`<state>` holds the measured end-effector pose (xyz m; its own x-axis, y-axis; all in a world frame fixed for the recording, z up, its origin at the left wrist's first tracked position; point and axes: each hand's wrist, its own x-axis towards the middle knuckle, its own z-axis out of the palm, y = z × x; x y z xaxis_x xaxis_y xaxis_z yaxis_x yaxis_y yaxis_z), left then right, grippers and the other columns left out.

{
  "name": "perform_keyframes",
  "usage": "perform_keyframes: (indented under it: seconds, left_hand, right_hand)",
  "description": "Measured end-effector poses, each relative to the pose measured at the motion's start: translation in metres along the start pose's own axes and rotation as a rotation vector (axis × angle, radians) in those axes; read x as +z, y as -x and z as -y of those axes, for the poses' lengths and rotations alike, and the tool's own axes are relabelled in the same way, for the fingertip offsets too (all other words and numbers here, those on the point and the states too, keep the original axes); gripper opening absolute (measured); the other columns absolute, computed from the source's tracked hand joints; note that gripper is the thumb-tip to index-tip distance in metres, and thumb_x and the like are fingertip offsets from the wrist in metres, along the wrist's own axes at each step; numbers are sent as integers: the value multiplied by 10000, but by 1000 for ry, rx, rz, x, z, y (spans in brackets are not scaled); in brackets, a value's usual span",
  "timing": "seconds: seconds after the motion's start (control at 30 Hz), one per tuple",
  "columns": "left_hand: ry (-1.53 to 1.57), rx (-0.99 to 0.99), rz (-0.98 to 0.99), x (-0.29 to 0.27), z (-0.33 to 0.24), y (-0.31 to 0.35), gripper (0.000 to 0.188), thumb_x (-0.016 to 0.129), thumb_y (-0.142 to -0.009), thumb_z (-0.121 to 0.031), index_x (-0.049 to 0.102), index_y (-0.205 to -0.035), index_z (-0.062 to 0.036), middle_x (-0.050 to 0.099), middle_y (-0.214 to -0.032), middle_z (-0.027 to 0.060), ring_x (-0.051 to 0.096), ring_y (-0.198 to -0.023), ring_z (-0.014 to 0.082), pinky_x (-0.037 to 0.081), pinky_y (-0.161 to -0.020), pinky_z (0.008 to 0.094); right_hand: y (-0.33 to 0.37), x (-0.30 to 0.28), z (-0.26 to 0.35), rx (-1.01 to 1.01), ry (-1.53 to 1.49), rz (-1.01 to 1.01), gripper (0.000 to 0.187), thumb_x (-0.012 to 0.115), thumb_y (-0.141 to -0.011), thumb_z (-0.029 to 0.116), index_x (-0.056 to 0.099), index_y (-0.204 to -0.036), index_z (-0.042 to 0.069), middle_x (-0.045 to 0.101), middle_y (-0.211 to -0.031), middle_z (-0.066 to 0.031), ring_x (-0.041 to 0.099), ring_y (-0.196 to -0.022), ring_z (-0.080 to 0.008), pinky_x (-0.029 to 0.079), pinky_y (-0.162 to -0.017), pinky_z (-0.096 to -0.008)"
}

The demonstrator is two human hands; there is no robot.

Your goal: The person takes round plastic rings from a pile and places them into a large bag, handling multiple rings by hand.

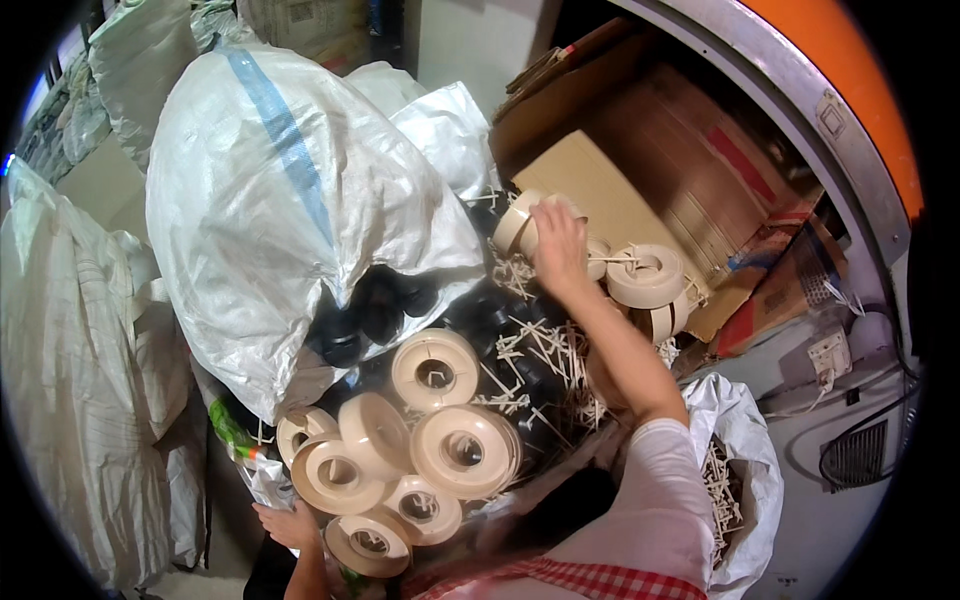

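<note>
One cream spool [520, 222] under right fingers [556, 232]

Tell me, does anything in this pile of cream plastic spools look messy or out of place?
Yes. Thin cream plastic sticks lie scattered loose over the black parts and between the cream spools, tangled rather than sorted. The spools lie tilted at all angles. The right hand grips one spool; the left hand rests at the pile's lower edge.

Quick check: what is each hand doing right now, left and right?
Left hand: low at the pile's edge, beside the cream plastic spools; grip cannot be told.
Right hand: closed on a cream spool at the far side.
</note>
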<state>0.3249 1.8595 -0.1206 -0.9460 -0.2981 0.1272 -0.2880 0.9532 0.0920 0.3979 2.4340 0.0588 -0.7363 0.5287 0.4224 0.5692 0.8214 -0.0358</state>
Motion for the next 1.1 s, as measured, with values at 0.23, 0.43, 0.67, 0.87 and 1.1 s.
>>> perform_keyframes:
  seconds: [0.23, 0.43, 0.67, 0.87, 1.1]
  left_hand:
    - [2, 54, -94, 7, 9, -1, 812, 620, -646, -235, 315, -1351, 30, 505, -1196, 196, 501, -1070, 348, 422, -854, 438]
    - [1, 39, -54, 1, 0, 3, 800, 619, -657, -238, 320, -1350, 26, 507, -1198, 194, 502, -1067, 347, 419, -862, 443]
    - [-28, 59, -64, 9, 8, 1, 778, 621, -701, -267, 312, -1356, 17, 510, -1157, 181, 509, -1041, 343, 430, -834, 445]
    - [-12, 65, -28, 11, 10, -1, 787, 623, -709, -281, 299, -1362, 14, 511, -1135, 169, 513, -1029, 338, 439, -826, 453]
    - [-50, 41, 5, -2, 6, 5, 807, 628, -692, -283, 294, -1362, 19, 512, -1136, 165, 513, -1018, 332, 440, -833, 442]
  right_hand:
    - [-19, 65, -41, -83, 573, 377, 714, 594, -789, 161, 281, -1418, 287, 261, -1445, -168, 425, -1155, -438, 465, -807, -460]
    - [26, -6, -2, -289, 290, 166, 752, 653, -733, 112, 320, -1397, 228, 351, -1346, -260, 457, -1088, -490, 498, -754, -487]
    - [109, -62, 82, -396, -637, 563, 819, 552, -740, -31, 201, -1455, 159, 171, -1472, -250, 419, -1224, -392, 396, -980, -453]
    - [95, -62, -131, 491, -172, -277, 743, 733, -652, 219, 387, -1271, -1, 456, -1260, -239, 529, -1089, -326, 441, -921, -388]
    - [150, -35, -187, 840, -579, 182, 1016, 818, -553, 320, 289, -1333, -61, 530, -1187, -235, 538, -1089, -314, 437, -938, -347]
